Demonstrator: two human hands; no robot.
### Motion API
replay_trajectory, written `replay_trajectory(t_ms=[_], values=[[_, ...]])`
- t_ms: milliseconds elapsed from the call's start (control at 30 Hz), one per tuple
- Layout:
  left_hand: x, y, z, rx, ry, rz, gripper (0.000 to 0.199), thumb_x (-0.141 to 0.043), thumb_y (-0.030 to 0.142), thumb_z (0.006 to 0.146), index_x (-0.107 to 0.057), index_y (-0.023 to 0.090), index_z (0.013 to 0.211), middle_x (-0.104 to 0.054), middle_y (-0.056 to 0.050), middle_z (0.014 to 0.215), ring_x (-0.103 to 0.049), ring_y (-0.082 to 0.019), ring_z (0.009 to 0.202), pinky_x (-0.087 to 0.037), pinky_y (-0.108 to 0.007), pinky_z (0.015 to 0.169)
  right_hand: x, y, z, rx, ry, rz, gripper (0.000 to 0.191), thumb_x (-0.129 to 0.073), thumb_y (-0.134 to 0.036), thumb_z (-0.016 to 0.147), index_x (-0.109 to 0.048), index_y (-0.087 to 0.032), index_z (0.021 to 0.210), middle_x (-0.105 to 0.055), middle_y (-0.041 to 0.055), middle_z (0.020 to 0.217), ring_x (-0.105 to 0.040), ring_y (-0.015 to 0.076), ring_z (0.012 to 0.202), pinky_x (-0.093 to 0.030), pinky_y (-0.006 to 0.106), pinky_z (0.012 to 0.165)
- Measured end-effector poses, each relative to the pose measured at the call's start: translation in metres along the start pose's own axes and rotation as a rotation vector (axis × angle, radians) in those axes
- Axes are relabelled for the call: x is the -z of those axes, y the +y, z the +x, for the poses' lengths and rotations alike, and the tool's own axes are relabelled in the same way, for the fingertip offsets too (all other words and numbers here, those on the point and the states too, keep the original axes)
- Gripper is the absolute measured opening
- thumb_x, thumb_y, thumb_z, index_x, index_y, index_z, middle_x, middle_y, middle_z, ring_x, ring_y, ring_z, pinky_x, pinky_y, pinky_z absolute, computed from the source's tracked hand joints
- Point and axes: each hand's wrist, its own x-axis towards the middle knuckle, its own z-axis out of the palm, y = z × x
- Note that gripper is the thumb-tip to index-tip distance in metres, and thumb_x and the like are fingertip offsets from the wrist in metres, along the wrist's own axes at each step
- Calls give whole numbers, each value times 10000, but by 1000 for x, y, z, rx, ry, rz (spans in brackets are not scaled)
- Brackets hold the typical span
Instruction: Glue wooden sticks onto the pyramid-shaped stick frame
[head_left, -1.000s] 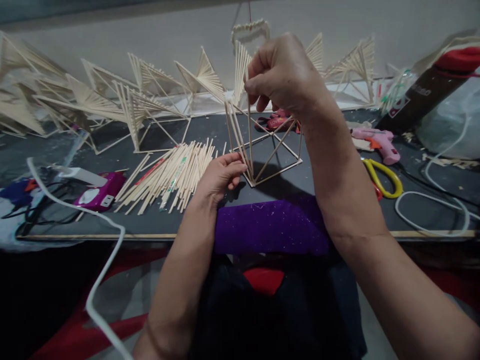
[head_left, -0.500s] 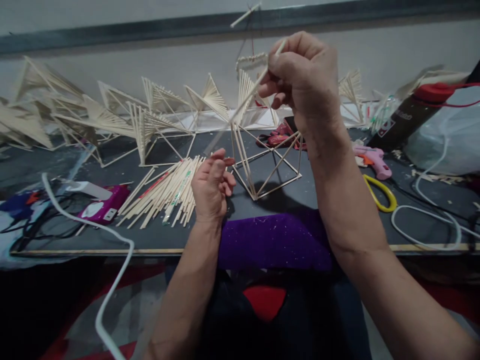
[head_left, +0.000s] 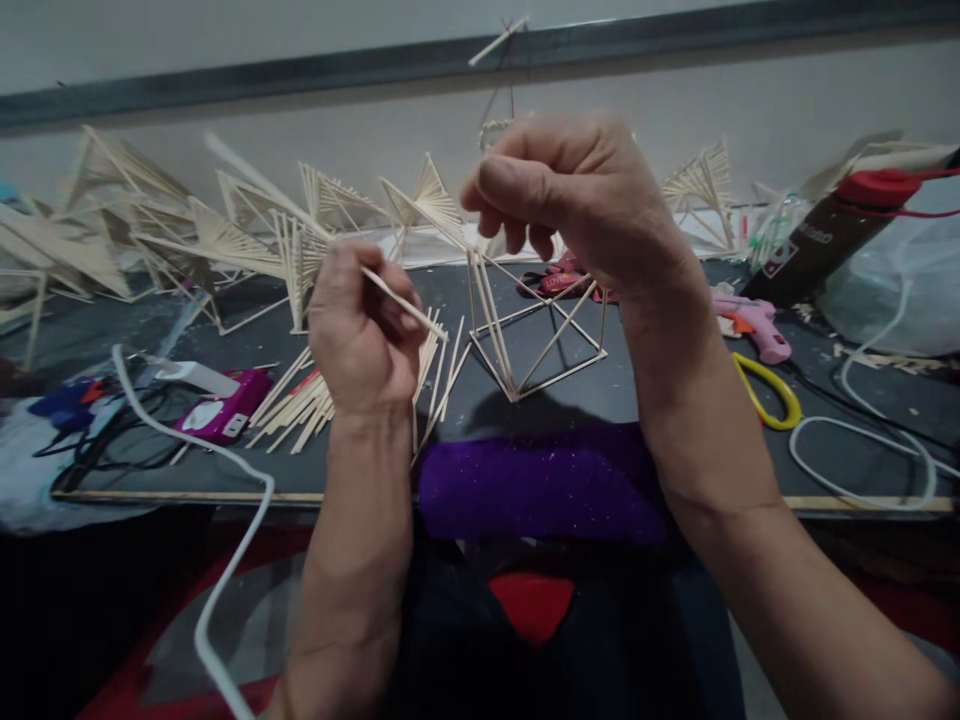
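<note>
My left hand (head_left: 367, 330) is closed around a thin wooden stick (head_left: 405, 303), which slants from upper left to lower right above a pile of loose sticks (head_left: 300, 415). My right hand (head_left: 566, 190) is raised over a wooden stick frame (head_left: 517, 390), which stands on the table. Its thumb and forefinger are pressed together and the other fingers curl below. Whatever they pinch, if anything, I cannot make out. The upper part of the frame is hidden behind this hand.
Several finished fan-shaped stick structures (head_left: 424, 205) line the back. A pink glue gun (head_left: 757, 325), yellow-handled scissors (head_left: 776, 400), a dark bottle (head_left: 817, 245) and a white cable (head_left: 855, 500) are at right. A magenta power strip (head_left: 225, 405) lies left, a purple cloth (head_left: 540, 485) in front.
My left hand has moved left and up from beside the pile and now grips a stick. My right hand has come lower and left; the stick seen in it before no longer shows there.
</note>
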Motion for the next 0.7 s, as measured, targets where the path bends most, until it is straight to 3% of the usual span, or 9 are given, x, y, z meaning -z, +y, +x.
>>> replay_trajectory(t_ms=[167,267,433,567,700], values=[[-25,0,-30,44,-237,66,327,-649,517,860,-682,200,788,-592,15,573,-455,-58,380,-318,-205,347,-9,-2,0,-122,-27,15,162,-670,-292,853,-676,-183,734,-588,-30,607,-464,38,452,-282,161,370],[-29,-1,-35,70,-237,92,288,-643,462,876,-697,189,803,-591,12,569,-452,-60,379,-325,-203,357,-16,0,1,-92,-8,40,129,-673,-211,825,-654,-171,704,-565,-36,551,-506,52,462,-294,153,364],[-16,-20,-29,167,-175,102,292,-655,469,856,-704,185,907,-688,-24,756,-534,-67,458,-360,-190,363,-17,6,4,-67,75,34,106,-639,-152,808,-622,-157,704,-591,-15,585,-563,72,518,-348,149,386],[-3,-46,-27,399,-101,105,299,-756,252,734,-643,168,998,-707,-20,861,-530,-44,421,-319,-168,313,-14,7,3,-124,32,-158,103,-575,-62,753,-621,-123,684,-596,3,572,-583,99,524,-385,169,403],[0,-62,-26,617,-230,75,403,-736,133,656,-627,133,1044,-725,-69,985,-534,-40,391,-329,-170,292,-11,18,4,-206,-24,-296,94,-585,-66,706,-615,-111,630,-613,17,548,-560,96,456,-368,165,367]])
